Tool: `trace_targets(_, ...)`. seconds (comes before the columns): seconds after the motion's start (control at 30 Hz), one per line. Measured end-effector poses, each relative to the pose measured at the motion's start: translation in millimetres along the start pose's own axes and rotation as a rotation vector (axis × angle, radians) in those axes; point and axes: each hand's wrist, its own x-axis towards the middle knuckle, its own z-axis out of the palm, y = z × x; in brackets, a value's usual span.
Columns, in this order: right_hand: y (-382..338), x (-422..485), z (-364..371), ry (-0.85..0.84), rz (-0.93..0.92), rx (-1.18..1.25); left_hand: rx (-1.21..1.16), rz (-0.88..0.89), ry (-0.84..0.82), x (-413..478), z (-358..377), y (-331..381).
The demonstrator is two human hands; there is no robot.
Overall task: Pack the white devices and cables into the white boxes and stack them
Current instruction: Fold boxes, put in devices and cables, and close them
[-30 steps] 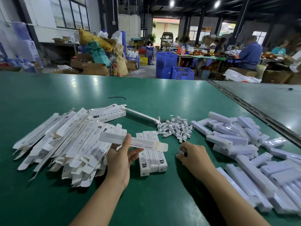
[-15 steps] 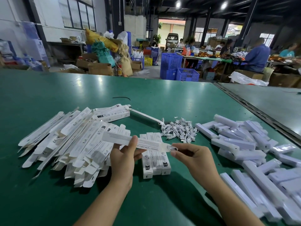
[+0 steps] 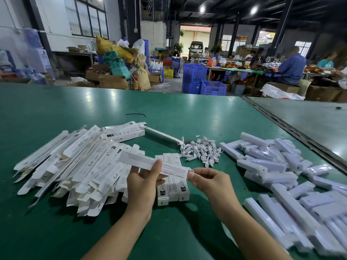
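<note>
My left hand (image 3: 143,184) grips a long white box (image 3: 150,163) held level above the green table (image 3: 169,113). My right hand (image 3: 208,180) is at the box's right end, where its fingertips pinch something small; the cable picked up earlier is hardly visible. Under the box lie three packed boxes (image 3: 173,188) side by side. A heap of flat unfolded boxes (image 3: 75,166) spreads to the left. Coiled white cables (image 3: 201,151) lie in a pile behind my hands. White bar-shaped devices (image 3: 277,166) in clear wrap are piled at the right.
A metal seam (image 3: 293,128) divides this table from a grey one at the right. A thin black wire (image 3: 136,114) lies farther back. Blue crates (image 3: 202,79), cartons and seated workers fill the hall beyond the table.
My right hand lifted from the table with a small cable and came to the right end of the box. My left hand kept the box raised.
</note>
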Motion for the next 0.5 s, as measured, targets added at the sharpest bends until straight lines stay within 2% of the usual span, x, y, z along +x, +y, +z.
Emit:
trace_targets(0.23,-0.8,2.3,0.7,-0.073,0.049,0.121,0.004,0.013,0.014,1.5,-0.7,-3.1)
trace_targets(0.4,1.2,2.0,1.7,0.096,-0.021,0.029,0.022,0.004,-0.012,1.2,0.0,-3.8)
trace_targets(0.5,2.8,1.7,2.3,0.079,-0.061,-0.005,0.045,0.002,-0.010,2.1,-1.3,-4.9)
